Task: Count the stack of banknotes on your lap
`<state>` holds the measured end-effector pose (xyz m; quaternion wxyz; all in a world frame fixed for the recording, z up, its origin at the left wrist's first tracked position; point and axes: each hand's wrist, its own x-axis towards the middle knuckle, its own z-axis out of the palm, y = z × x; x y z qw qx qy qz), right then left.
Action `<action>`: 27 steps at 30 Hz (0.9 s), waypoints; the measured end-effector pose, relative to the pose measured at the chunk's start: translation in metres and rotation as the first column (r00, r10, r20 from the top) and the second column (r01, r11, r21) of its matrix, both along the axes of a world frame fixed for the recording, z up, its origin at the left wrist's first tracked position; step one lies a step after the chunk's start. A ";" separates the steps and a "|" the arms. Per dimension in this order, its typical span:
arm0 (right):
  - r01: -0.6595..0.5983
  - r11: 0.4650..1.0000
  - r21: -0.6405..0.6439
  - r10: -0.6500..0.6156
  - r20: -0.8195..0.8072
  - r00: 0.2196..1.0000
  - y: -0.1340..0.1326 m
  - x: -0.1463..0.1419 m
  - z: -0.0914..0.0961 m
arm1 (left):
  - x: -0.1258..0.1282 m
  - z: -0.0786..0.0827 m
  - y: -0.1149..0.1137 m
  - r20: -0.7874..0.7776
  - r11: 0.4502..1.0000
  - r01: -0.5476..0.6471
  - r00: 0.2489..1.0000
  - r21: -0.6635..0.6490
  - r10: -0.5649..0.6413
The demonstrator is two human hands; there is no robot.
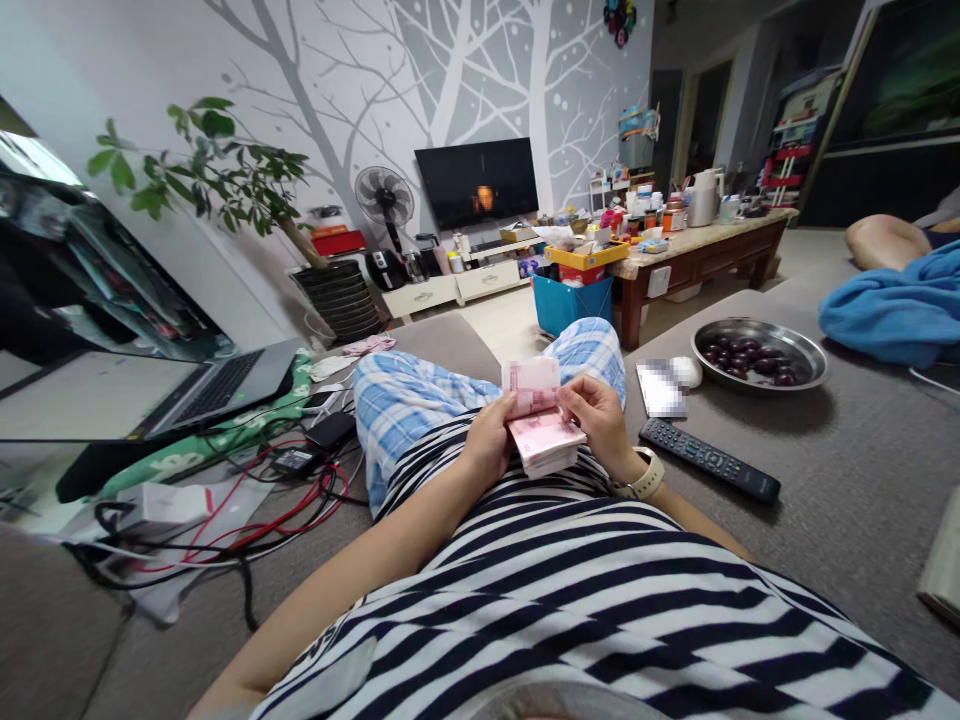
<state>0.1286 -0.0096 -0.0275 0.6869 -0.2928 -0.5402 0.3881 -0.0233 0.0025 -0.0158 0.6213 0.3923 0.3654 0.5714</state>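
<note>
A thick stack of pink banknotes [549,440] is held over my lap, bent so that some notes [531,376] stand up at the back while the rest lie toward me. My left hand [489,438] is closed around the left side of the stack, thumb near the fold. At the right side, my right hand [596,412] pinches the edge of a note between thumb and forefinger, its other fingers curled. A pale watch [646,474] sits on the right wrist. How many notes each part holds I cannot tell.
Right on the sofa lie a remote control [709,460], a white mouse [685,373] and a steel bowl [814,372] of dark fruit. A laptop [214,392] and tangled cables [300,515] are at left. A person's knee [885,242] shows far right, beside a blue cloth [900,305].
</note>
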 end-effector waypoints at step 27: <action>0.131 0.990 -0.053 -0.129 0.034 0.991 0.009 0.002 -0.007 | -0.007 -0.003 0.000 -0.047 0.992 0.127 0.991 0.002 -0.126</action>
